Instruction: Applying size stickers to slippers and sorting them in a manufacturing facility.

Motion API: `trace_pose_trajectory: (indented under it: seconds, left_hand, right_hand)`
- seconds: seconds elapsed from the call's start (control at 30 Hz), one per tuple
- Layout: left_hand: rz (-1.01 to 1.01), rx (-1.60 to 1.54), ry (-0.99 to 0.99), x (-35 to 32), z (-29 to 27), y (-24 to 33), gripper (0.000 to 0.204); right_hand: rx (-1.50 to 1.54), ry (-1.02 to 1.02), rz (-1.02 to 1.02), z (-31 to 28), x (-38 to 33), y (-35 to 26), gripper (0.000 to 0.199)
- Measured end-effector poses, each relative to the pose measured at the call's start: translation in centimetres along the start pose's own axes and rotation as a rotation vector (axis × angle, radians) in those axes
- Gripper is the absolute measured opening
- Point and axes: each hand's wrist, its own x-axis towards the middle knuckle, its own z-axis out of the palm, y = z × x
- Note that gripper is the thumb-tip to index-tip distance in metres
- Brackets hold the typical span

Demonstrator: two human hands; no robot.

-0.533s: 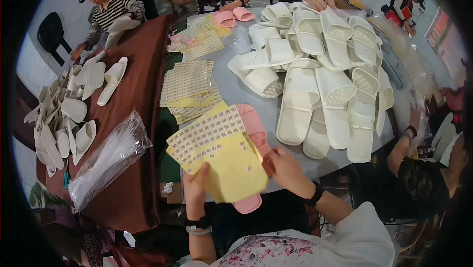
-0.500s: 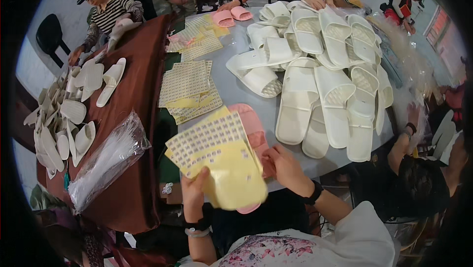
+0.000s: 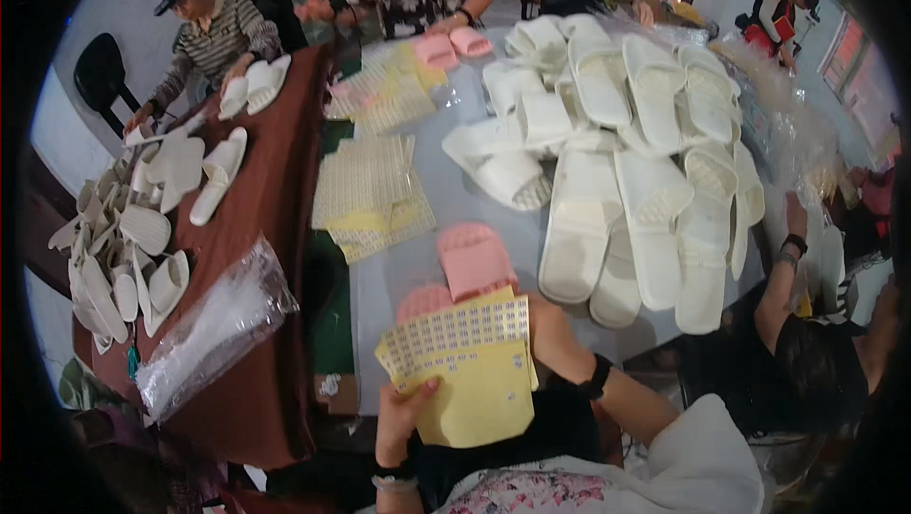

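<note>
Holding a yellow sticker sheet close to the body at the near edge of a grey table, the person's left hand pinches the sheet's lower left corner, thumb on top. The sheet is thin, flat paper: its upper half carries a grid of small pale labels, its lower half is bare yellow backing. The right hand is mostly hidden behind the sheet's upper right edge, so its grip cannot be told; a black wristband sits on that forearm. Just beyond the sheet lies a pair of soft pink slippers with ribbed straps. Farther back, a heap of white slippers with textured soles covers the table, and more sticker sheets lie flat to the left.
</note>
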Motion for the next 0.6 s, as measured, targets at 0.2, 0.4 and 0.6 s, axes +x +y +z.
trace_pose_trajectory:
  seconds: [0.2, 0.4, 0.6]
  left_hand:
    - [0.036, -0.115, 0.01, 0.7, -0.7, -2.6, 0.026]
    - [0.131, -0.033, -0.122, 2.1, 0.1, -4.3, 0.024]
    - [0.141, 0.016, -0.082, 2.7, 0.8, -6.3, 0.022]
  right_hand:
    - [0.143, -0.025, 0.174, 1.2, 0.0, 0.8, 0.028]
    - [0.042, -0.161, 0.159, 0.9, -0.2, 1.6, 0.031]
    - [1.348, -0.256, 0.41, 1.6, 0.4, 2.1, 0.033]
